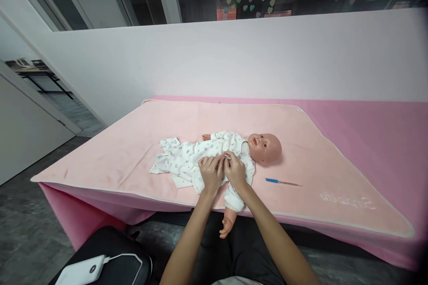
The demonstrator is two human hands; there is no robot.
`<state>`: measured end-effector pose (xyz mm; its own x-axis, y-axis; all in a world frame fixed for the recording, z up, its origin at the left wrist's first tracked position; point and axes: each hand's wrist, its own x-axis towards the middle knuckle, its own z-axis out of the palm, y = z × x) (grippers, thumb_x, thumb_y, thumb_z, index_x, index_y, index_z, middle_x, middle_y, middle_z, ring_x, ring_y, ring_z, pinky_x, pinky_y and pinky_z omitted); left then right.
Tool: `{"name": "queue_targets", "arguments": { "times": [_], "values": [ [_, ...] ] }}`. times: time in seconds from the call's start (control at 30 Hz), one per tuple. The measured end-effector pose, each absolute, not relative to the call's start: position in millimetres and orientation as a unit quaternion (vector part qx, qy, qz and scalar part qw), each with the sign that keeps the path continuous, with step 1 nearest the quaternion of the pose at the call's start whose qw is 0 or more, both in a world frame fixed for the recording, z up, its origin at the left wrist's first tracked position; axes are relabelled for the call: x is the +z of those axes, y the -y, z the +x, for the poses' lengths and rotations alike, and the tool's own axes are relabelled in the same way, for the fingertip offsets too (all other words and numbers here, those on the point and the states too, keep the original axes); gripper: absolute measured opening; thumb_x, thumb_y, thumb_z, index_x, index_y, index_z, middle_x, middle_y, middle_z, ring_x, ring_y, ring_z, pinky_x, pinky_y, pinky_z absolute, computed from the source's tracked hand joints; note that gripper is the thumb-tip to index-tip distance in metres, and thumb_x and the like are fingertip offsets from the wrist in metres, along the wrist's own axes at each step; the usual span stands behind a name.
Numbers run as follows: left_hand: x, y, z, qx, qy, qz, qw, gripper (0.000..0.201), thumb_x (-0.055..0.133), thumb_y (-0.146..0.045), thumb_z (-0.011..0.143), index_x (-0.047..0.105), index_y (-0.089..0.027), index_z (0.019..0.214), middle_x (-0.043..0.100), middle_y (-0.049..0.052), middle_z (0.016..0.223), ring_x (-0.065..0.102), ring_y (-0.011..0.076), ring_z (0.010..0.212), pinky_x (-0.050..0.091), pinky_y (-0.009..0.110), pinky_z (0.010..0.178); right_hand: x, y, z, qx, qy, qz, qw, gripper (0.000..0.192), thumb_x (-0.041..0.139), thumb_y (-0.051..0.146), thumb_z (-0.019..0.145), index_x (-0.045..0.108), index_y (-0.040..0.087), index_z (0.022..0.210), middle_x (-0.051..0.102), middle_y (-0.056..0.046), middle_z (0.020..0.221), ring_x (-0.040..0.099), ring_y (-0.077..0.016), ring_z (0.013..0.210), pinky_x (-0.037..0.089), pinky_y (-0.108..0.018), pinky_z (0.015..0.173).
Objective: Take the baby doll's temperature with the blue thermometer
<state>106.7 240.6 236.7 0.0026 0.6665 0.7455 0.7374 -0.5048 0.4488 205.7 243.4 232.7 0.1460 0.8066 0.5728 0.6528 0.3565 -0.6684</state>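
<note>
Nearest, well on the near side of the pale plastic baby doll in its white printed cotton romper (214,153), a white rectangular power bank (82,270) with a white cable lies on a black cushioned seat (117,254), low at the edge of view. The doll lies on its back on a light pink fleece blanket (133,142) spread over a brighter pink padded table (384,138), its head to the right and one bare arm hanging off the near blanket edge. Both hands meet on the doll's chest: the left hand (210,173) has its fingers curled narrow, pinching the romper's front fabric, and the right hand (235,170) is also pinched close, gripping the cloth edge at what looks like a small fastener, too small to tell for sure. The risk, as I judge it, is that the thin cloth slips from these fingertip pinches, or that a pull toward the near edge drags the doll, already overhanging, off the blanket. Just right of the doll's head lies a slim pen-like stick with a blue cap (282,181), apart from both hands; a sweeping forearm could roll it away. Beyond the doll stands a white partition wall (234,53).
</note>
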Motion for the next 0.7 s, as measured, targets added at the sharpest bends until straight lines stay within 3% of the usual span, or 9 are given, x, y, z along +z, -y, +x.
{"name": "queue_targets", "arguments": {
  "times": [0.43,0.7],
  "values": [
    [233,-238,101,-0.489,0.485,-0.725,0.02,0.022,0.048,-0.028,0.089,0.068,-0.024,0.096,0.069,0.003,0.093,0.056,0.0173,0.085,0.034,0.034,0.079,231,-244,204,0.055,0.638,-0.579,0.504,0.024,0.039,0.019,0.084,0.057,0.018,0.1,0.068,-0.006,0.088,0.063,-0.0168,0.071,0.046,-0.026,0.063],
    [235,-226,93,-0.494,0.507,-0.706,0.007,0.019,0.049,-0.024,0.087,0.065,-0.023,0.098,0.068,0.002,0.094,0.058,0.0165,0.089,0.036,0.033,0.082,229,-243,205,0.026,0.649,-0.573,0.5,0.019,0.038,0.018,0.085,0.057,0.018,0.088,0.065,-0.003,0.074,0.058,-0.0149,0.061,0.04,-0.023,0.057]
  ]
}}
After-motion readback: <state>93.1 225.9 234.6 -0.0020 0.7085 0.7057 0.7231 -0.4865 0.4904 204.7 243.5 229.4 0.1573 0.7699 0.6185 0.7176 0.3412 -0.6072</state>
